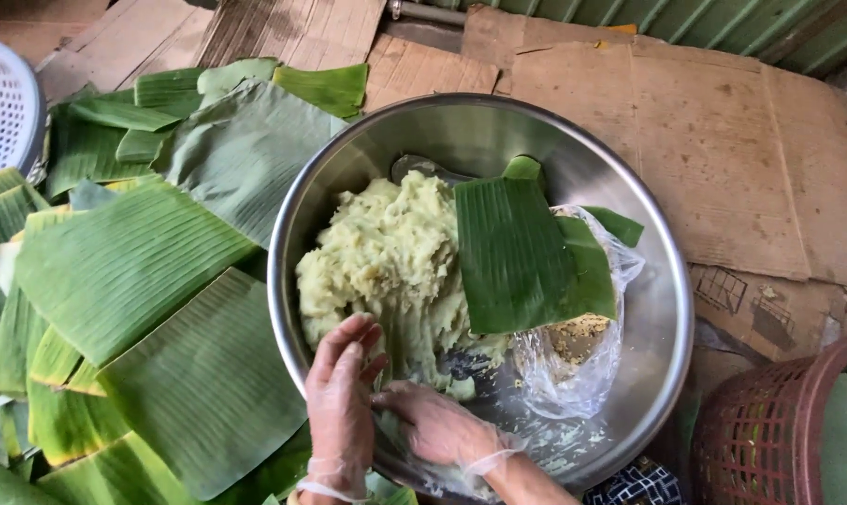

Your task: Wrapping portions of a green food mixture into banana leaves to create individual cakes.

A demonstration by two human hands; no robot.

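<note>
A large steel bowl [662, 281] holds a mound of pale yellow-green dough [386, 257]. A banana leaf piece [517, 252] lies in the bowl over a clear plastic bag [573, 374] with crumbly brown filling. Both my hands wear thin clear gloves at the bowl's near rim. My left hand [341, 402] is raised with fingers together, touching the near edge of the dough. My right hand [437, 425] lies palm-down inside the bowl, its fingers pointing left toward my left hand. A metal spoon handle [423, 168] sticks out behind the dough.
Cut banana leaves [133, 271] are piled left of the bowl. A white plastic basket [2, 103] sits at far left, a red-brown basket [779, 430] at lower right. Flattened cardboard [723, 140] covers the ground.
</note>
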